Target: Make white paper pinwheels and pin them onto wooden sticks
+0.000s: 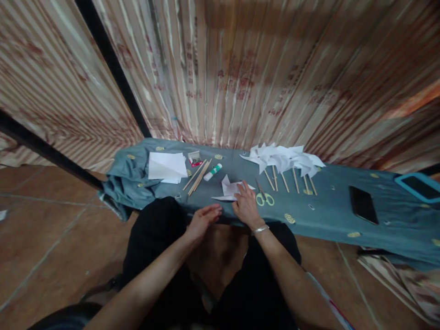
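Observation:
A white paper pinwheel (229,188), cut and partly folded with its points standing up, lies on the cloth-covered bench in front of me. My right hand (246,204) presses on its right side, holding it with bent fingers and thumb; the part under the fingers is hidden. Just left of it, over the bench's near edge, my left hand (205,221) is held with loosely bent fingers and nothing in them. Green-handled scissors (264,198) lie right beside my right hand. A glue stick (213,172) with a green band rests beyond the paper, to the left.
Several wooden sticks (199,178) lie near a small red-and-white box (195,158) and a stack of white paper (167,166). Several finished pinwheels on sticks (288,158) lie along the back. Farther right are a black phone (363,205) and a blue-framed device (420,187).

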Available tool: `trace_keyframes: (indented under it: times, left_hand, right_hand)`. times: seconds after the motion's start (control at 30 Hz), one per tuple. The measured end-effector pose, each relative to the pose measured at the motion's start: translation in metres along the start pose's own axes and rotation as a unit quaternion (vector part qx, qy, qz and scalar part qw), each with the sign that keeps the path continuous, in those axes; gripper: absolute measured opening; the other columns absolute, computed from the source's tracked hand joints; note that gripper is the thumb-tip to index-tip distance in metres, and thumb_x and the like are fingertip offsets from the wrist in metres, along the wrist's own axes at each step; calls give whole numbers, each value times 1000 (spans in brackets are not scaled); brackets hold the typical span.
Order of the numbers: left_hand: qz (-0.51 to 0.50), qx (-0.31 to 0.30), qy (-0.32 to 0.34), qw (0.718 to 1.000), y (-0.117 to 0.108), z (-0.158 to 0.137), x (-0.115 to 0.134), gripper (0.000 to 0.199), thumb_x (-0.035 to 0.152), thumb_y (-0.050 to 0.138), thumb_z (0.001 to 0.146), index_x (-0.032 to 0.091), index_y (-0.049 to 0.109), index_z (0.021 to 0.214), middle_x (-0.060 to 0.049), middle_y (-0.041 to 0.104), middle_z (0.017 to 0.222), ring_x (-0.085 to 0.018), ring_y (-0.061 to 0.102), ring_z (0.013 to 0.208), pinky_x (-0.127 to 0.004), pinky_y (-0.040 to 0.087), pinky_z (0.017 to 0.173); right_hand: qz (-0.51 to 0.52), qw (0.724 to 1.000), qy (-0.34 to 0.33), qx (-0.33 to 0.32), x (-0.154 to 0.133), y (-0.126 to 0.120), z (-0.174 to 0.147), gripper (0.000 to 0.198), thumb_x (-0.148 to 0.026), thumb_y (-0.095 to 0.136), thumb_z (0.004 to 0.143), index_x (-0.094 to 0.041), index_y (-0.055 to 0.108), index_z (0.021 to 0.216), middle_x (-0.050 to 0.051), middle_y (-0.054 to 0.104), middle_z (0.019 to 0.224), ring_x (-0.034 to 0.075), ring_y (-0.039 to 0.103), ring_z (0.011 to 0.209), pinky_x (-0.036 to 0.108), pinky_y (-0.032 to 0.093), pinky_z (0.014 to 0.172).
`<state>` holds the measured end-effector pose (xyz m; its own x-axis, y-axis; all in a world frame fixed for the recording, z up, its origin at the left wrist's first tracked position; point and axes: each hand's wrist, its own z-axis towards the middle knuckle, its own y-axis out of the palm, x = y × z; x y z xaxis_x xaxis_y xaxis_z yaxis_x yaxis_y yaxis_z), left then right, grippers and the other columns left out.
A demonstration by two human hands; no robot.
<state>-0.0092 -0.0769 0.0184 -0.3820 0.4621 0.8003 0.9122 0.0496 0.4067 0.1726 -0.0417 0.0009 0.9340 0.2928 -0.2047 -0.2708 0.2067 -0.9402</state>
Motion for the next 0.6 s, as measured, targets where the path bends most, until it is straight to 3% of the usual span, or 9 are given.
trace_keyframes:
  times: [0.1, 0.23, 0.37, 0.6]
  left_hand:
    - [-65, 0, -50, 997, 6, -2, -6, 34, 21, 82, 63, 13, 71, 94, -12, 73, 101, -18, 68, 89, -32, 47, 90]
    - [-103, 3, -63, 993, 10, 9, 1, 20, 17, 70, 76, 13, 67, 95, -11, 72, 100, -19, 68, 94, -34, 44, 98]
    - [-135, -19, -103, 985, 7, 21, 10, 15, 24, 63, 84, 13, 62, 94, -15, 72, 100, -22, 68, 98, -35, 43, 101]
    - [-131, -88, -162, 974, 14, 61, 29, 43, 53, 47, 90, 11, 59, 94, -16, 71, 89, -23, 70, 84, -35, 49, 90]
  right_hand:
    - [9, 1000, 8, 16, 0, 3, 1, 24, -10, 51, 78, -10, 71, 91, 19, 55, 136, 34, 29, 141, 49, 29, 108]
    - [25, 998, 21, 45, 0, 9, 1, 23, -9, 52, 77, -10, 71, 89, 18, 58, 133, 34, 30, 141, 49, 32, 107]
    - [32, 996, 27, 81, 3, 14, -1, 24, -9, 51, 79, -13, 72, 87, 16, 63, 126, 32, 33, 139, 49, 34, 105]
    - [70, 988, 59, 120, 5, 10, -3, 25, -12, 51, 82, -17, 74, 90, 13, 60, 131, 32, 34, 138, 53, 36, 104]
